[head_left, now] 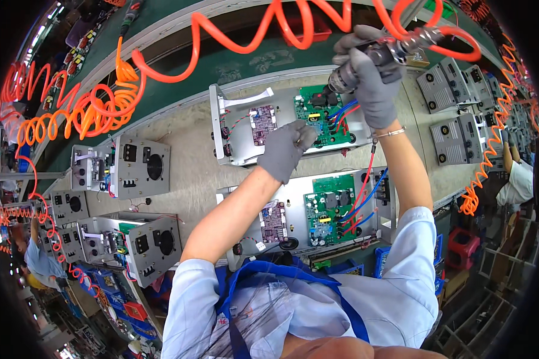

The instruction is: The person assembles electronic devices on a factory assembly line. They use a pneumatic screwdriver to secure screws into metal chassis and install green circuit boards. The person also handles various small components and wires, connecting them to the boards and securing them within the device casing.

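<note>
My gloved right hand (377, 90) is wrapped round an air screwdriver (416, 40) joined to a coiled orange hose (233, 45). The driver's dark nose points down and left, over the black part at the upper edge of a green circuit board (308, 112); contact cannot be made out. That board lies in an open metal chassis (236, 133), with blue and red wires at its right. My gloved left hand (283, 149) is over the chassis, between the green board and a smaller purple board (261, 122). Its fingers are curled together; anything in them is hidden.
A second open chassis (296, 200) with similar boards lies nearer my body. Assembled metal units stand at left (141, 167) and right (455, 139). Orange coiled hoses hang at both sides. Blue parts bins (347, 267) are below the bench edge. Other people work at both far sides.
</note>
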Tool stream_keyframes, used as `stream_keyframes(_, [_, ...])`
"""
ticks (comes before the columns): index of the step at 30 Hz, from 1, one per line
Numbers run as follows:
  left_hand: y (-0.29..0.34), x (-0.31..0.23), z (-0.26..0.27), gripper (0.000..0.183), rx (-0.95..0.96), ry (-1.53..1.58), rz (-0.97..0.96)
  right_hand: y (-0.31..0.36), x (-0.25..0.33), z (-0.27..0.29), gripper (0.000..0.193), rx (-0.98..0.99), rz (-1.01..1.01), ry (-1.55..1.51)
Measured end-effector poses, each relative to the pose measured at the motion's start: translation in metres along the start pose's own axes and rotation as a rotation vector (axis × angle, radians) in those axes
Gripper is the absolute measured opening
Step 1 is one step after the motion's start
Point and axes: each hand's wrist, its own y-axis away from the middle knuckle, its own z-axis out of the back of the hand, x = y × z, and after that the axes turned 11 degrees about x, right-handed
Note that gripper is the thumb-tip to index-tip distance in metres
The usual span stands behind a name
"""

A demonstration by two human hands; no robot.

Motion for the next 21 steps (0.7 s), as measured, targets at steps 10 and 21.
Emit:
stream_keyframes(10, [0.008,-0.006,-0.007,0.035,0.015,-0.093,0.082,-0.004,-0.023,-0.008,0.033,0.078,-0.011,0.057])
stream_keyframes(21, [0.004,-0.008,-0.004,0.035,0.045,-0.242,0.019,-0.016,-0.022,-0.018,0.028,0.229,-0.105,-0.103])
